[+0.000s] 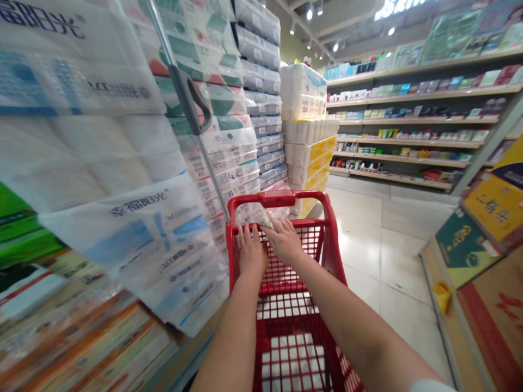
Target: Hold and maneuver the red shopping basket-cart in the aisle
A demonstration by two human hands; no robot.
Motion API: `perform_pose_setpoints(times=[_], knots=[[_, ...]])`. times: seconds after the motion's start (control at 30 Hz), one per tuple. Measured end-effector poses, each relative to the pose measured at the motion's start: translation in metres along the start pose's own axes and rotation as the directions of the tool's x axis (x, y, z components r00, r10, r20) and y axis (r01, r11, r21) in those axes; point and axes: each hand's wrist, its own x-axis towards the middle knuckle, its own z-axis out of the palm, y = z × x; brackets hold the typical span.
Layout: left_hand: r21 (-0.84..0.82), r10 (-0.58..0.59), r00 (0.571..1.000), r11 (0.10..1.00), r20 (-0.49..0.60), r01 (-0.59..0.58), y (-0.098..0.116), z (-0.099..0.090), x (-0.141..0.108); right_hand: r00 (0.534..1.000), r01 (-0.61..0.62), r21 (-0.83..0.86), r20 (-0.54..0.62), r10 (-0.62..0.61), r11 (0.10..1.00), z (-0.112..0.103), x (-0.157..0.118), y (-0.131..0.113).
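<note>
Below me stands a red plastic shopping basket (337, 239) with a mesh grid, and both arms reach into its far end. My right hand (284, 242) has its fingers closed on a small pale packet (265, 218) with a yellowish print, partly hidden by the hand. Close beside it, my left hand (252, 253) lies with fingers stretched out and slightly apart, near the basket's far wall. Whether its fingers touch the packet or the wall, I cannot tell. A metal pole with a grey pull handle (190, 100) rises at the basket's left corner.
Large white toilet-paper packs (81, 158) are stacked tall along the left, with more tissue packs (308, 136) further on. Cartons (461, 247) stand on a low platform at right. A tiled floor (368, 245) runs between, toward stocked shelves (408, 141) at the back.
</note>
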Motion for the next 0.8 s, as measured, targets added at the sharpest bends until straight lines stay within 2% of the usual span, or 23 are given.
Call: perform_pose_setpoints(times=[0.1,0.13,0.27,0.4,0.5,0.6,0.7,0.73,0.8], knots=[[-0.011,-0.002,1.000,1.000,-0.005,0.002,0.000,0.000,0.000,0.986,-0.168,-0.034,-0.020,0.167,0.985,0.001,0.001,-0.002],[-0.012,-0.006,1.000,1.000,-0.001,0.006,0.000,0.000,0.000,0.986,-0.168,-0.036,-0.007,0.168,0.985,0.002,0.001,-0.003],[-0.006,-0.038,0.999,0.999,0.033,0.038,-0.001,0.002,0.001,0.992,0.038,0.036,0.115,-0.042,0.999,0.001,0.003,-0.006],[0.000,-0.023,1.000,1.000,0.008,0.023,0.001,0.000,0.001,0.993,-0.103,0.045,0.057,0.100,0.994,0.000,0.004,-0.002],[-0.005,-0.032,0.999,0.999,-0.030,0.032,0.007,-0.007,0.000,0.998,-0.059,0.082,0.040,0.056,0.995,0.002,0.004,-0.002],[-0.018,0.074,0.995,0.997,-0.067,-0.076,0.013,-0.017,0.001,0.999,-0.018,0.233,0.034,0.010,0.972,0.001,0.007,-0.002],[-0.045,0.259,0.966,0.965,0.009,-0.259,0.017,-0.022,0.002,0.998,-0.060,0.405,-0.006,0.068,0.912,-0.005,0.009,0.005],[-0.041,0.275,0.961,0.961,0.034,-0.273,0.017,-0.022,0.002,0.994,-0.084,0.432,-0.027,0.106,0.898,-0.008,0.009,0.008],[-0.001,0.223,0.974,0.975,0.038,-0.223,0.016,-0.020,0.002,0.979,-0.143,0.418,-0.072,0.190,0.897,-0.014,0.009,0.017]])
